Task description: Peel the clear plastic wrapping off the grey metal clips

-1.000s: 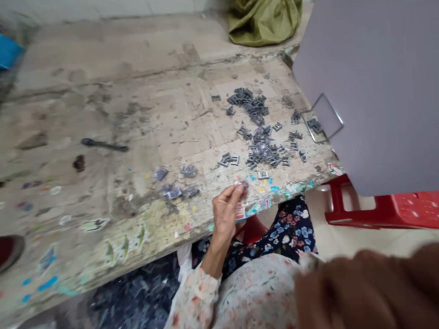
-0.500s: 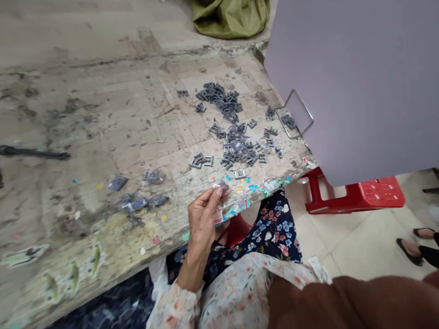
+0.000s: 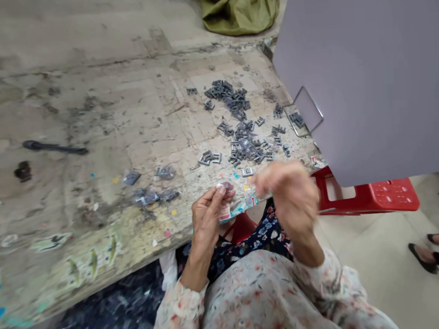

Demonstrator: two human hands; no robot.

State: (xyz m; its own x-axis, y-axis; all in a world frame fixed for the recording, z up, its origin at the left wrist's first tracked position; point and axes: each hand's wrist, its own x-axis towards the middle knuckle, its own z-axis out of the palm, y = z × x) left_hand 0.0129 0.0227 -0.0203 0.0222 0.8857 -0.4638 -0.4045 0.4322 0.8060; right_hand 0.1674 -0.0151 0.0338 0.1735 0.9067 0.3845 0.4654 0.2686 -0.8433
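Note:
My left hand (image 3: 208, 218) is held at the near edge of a worn, stained table (image 3: 99, 113), its fingers pinched on a small clear packet (image 3: 226, 187). Beside it, my right hand (image 3: 289, 194) is raised over the table edge, blurred by motion, with its fingers curled; what they hold does not show. Just beyond both hands lies a scatter of several small grey metal clips (image 3: 246, 142), with a second heap (image 3: 227, 93) farther back. A few small clear packets of clips (image 3: 149, 189) lie to the left of my left hand.
A large grey panel (image 3: 370, 68) covers the upper right. A wire tray (image 3: 301, 119) with clips sits at its edge. A dark tool (image 3: 55, 147) lies far left, an olive cloth (image 3: 240, 5) at the back. A red stool (image 3: 368, 196) and another person's sandalled feet (image 3: 426, 252) are at right.
My right hand has come up from the bottom right into view near my left hand. The left hand keeps its pinch on the packet. The camera has shifted slightly.

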